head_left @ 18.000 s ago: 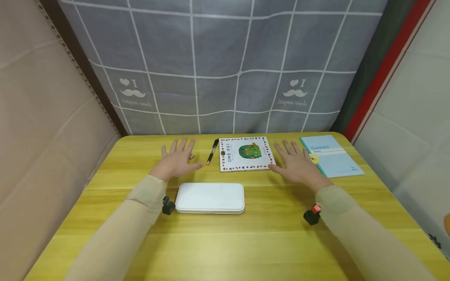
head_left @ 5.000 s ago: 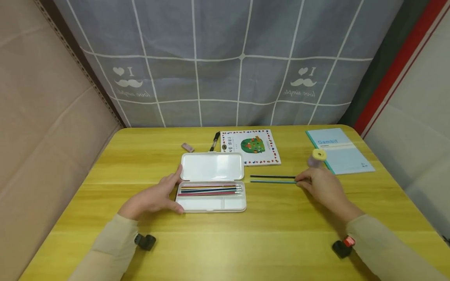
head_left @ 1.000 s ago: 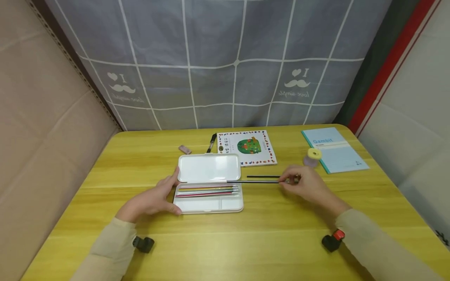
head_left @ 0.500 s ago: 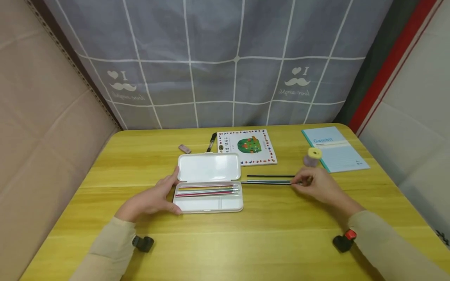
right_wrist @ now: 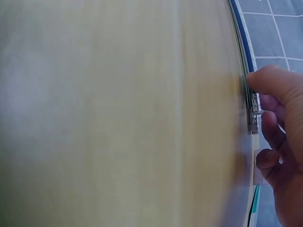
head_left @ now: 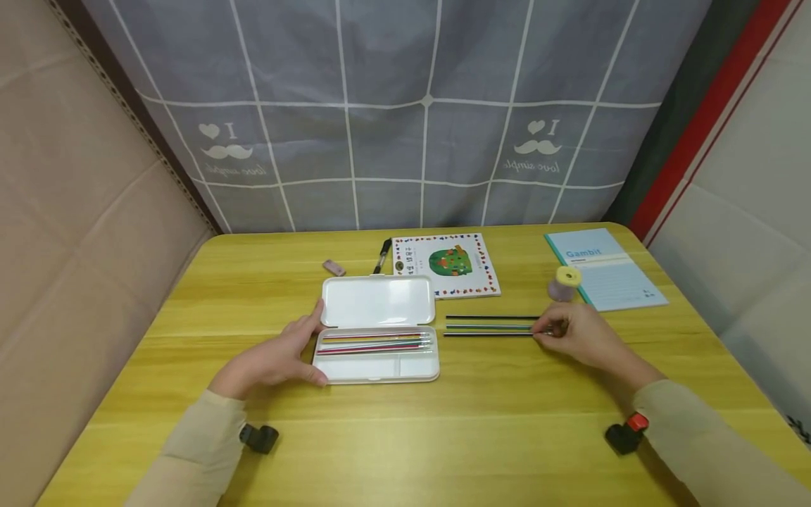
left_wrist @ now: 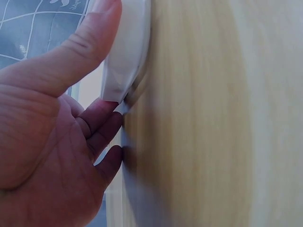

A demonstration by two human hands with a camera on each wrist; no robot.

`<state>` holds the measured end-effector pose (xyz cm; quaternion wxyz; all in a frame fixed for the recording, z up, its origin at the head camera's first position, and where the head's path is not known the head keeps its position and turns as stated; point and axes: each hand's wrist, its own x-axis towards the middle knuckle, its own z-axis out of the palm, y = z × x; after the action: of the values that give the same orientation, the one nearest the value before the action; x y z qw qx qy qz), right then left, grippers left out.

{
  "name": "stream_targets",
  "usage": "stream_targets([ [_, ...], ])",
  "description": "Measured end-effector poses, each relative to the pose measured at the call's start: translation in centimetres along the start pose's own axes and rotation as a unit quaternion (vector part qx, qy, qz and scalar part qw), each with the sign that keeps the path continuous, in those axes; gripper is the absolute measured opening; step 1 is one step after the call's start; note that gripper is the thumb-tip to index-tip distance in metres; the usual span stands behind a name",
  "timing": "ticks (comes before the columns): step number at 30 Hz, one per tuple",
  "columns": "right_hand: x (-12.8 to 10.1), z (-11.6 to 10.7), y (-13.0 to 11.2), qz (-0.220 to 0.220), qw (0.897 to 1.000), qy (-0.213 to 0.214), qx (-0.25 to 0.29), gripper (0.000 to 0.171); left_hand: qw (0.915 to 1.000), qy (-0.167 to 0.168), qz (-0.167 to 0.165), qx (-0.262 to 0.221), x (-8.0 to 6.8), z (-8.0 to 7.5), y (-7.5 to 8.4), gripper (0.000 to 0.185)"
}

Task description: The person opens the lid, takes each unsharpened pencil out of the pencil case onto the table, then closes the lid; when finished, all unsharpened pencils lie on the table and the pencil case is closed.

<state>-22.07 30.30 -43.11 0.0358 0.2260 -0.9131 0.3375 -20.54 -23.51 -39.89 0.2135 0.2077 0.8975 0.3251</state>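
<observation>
An opened white pencil case [head_left: 357, 368] lies on the table, its lid [head_left: 378, 301] folded back. Several coloured pencils [head_left: 374, 345] lie in its long compartment. My left hand [head_left: 275, 359] holds the case's left end, thumb at the front corner and fingers behind. Right of the case, a black pencil [head_left: 488, 317] and a teal pencil [head_left: 484, 327] lie side by side. Nearest me, a dark pencil [head_left: 484, 334] runs parallel to them; my right hand [head_left: 579, 338] pinches its right end. In the right wrist view, metallic pencil ends [right_wrist: 254, 120] show beside the thumb.
Behind the case are a pink eraser [head_left: 334, 267], a black pen [head_left: 382, 255] and a white picture book [head_left: 469, 285]. A yellow-topped jar-like object [head_left: 566, 282] stands by a light-blue notebook [head_left: 608, 271]. A grey grid curtain [head_left: 386, 155] hangs at the back.
The case, closed at first, now stands opened with pencils beside it. Over the last second, my right hand has drawn the dark pencil rightward, away from the case. The left hand has kept its hold.
</observation>
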Motion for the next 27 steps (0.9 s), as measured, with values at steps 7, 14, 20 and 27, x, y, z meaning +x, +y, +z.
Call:
stream_targets([
  [7, -0.11, 0.01, -0.01, -0.013, 1.0, 0.009, -0.021, 0.02, 1.0, -0.001, 0.0, 0.005, 0.06, -0.12, 0.04, 0.141],
  [14, -0.22, -0.07, -0.1, -0.011, 0.999, 0.01, -0.031, 0.02, 1.0, -0.003, 0.002, 0.007, -0.1, -0.13, 0.3, 0.141],
  [20, -0.25, -0.2, -0.2, -0.008, 0.999, 0.007, -0.036, 0.019, 1.0, 0.0, 0.001, 0.006, -0.15, -0.13, 0.41, 0.141],
  [27, 0.11, 0.09, -0.44, -0.016, 0.999, 0.014, -0.027, 0.019, 1.0, -0.001, 0.0, 0.004, -0.11, -0.03, 0.3, 0.141],
])
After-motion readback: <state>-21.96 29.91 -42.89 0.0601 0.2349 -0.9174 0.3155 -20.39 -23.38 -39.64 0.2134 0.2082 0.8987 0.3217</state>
